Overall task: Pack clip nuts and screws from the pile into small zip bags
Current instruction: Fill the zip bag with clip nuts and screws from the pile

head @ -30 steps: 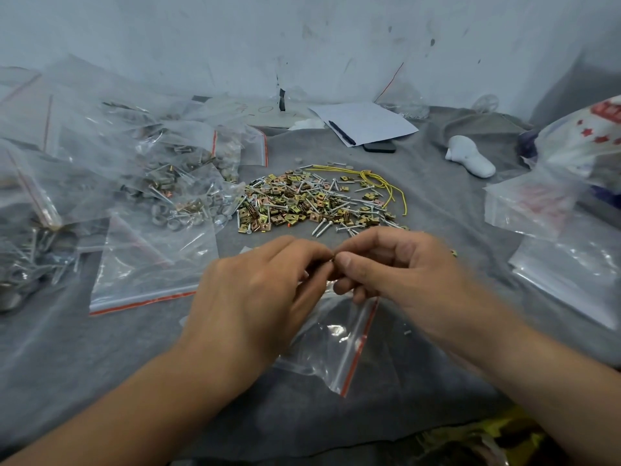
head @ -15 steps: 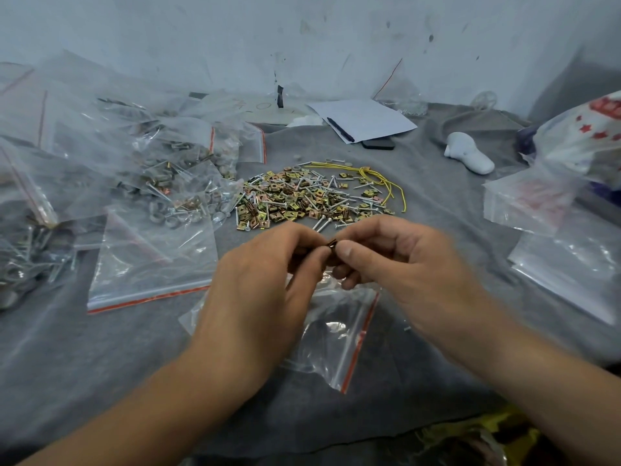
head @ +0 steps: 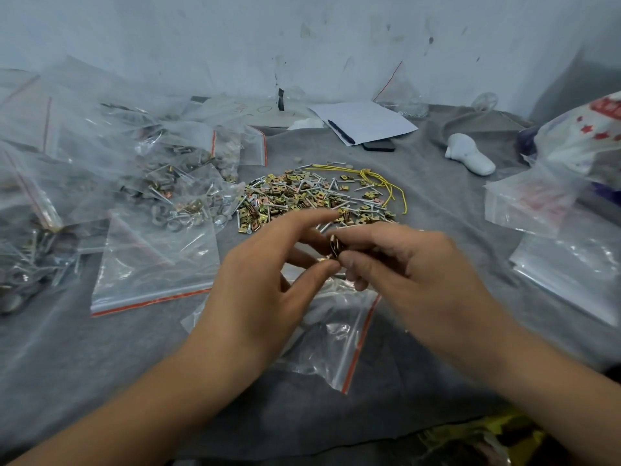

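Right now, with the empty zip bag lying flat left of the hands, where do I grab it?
Pinch the zip bag at its red-striped near edge, coming from the front. It lies flat on the grey cloth, and that edge is unobstructed; packed bags crowd its far side.

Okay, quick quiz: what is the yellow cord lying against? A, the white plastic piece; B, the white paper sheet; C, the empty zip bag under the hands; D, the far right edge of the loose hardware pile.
D: the yellow cord loops along the far right edge of the hardware pile, apart from the paper, the white piece and the bags.
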`<state>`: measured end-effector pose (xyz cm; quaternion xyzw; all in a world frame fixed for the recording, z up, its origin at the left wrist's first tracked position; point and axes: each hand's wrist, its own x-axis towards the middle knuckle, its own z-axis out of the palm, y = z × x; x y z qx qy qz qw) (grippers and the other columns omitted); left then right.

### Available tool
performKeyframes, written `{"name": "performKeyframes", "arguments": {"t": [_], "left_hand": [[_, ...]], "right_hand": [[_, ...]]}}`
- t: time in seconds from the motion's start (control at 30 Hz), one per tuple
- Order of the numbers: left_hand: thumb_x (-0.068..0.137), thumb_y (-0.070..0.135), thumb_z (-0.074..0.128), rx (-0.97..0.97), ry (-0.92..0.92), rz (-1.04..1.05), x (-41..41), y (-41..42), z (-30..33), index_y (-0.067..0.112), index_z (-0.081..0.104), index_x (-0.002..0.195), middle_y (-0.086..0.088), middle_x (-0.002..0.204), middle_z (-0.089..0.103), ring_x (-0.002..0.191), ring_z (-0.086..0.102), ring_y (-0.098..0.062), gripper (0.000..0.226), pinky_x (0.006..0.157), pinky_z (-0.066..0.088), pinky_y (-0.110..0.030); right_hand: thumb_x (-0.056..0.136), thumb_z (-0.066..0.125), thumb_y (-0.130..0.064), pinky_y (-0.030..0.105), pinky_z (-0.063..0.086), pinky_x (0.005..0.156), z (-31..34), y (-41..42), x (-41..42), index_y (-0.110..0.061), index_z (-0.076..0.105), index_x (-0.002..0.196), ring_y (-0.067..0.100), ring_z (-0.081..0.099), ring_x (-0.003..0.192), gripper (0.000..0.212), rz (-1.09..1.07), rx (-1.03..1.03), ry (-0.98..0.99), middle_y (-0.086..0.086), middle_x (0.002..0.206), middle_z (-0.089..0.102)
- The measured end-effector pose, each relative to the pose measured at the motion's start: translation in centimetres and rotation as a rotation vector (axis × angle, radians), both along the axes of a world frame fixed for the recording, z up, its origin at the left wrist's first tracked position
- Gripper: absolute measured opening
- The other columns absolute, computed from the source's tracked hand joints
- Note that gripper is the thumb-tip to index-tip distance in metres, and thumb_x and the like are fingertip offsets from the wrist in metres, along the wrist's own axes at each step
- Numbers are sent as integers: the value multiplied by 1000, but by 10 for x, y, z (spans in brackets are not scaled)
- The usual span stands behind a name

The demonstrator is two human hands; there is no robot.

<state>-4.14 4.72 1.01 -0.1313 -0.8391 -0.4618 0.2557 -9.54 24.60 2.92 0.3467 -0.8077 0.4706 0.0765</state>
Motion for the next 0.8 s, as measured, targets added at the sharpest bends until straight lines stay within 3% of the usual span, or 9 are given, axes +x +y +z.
{"name": "performKeyframes", "arguments": {"t": [0.07,0.17,0.27,0.4,0.67,0.8], "left_hand": [[93,27,78,-5,27,-1,0,-1,1,37,69,124,19,102,72,89,74,-8,34,54,59,-34],[90,22,77,192,-55,-116,-3,0,3,27,75,112,10,94,78,84,77,-17,23,50,60,-37],[86,16,74,378,-191,-261,-6,-7,11,9,74,104,-11,88,79,82,78,-26,20,52,60,-35],[85,10,73,491,-307,-385,-7,-18,21,2,72,98,-22,90,77,85,78,-35,15,59,62,-33],[83,5,70,640,-281,-284,-7,-6,20,-10,67,100,-26,88,76,84,78,-35,23,60,63,-32],[82,7,73,634,-204,-177,-7,2,15,-3,71,96,-19,83,77,79,79,-31,18,65,64,-33]], "right_hand": [[99,71,-18,24,58,72,4,2,0,-32,74,116,10,71,86,22,-25,44,80,-15,92,73],[97,72,-16,18,52,73,10,4,1,-20,76,111,4,68,83,15,-42,157,238,-18,90,70],[100,69,-16,24,50,79,15,4,-1,-10,73,111,10,64,88,13,11,279,381,-4,99,70],[102,63,-20,24,49,80,20,5,0,-9,72,111,10,63,90,17,86,279,394,-4,101,68],[102,68,-17,25,48,76,15,1,-2,-15,71,106,6,62,86,6,-17,255,393,-9,96,69],[102,68,-25,26,48,73,12,-1,1,-21,69,104,6,63,85,4,-53,240,310,-15,92,67]]}}
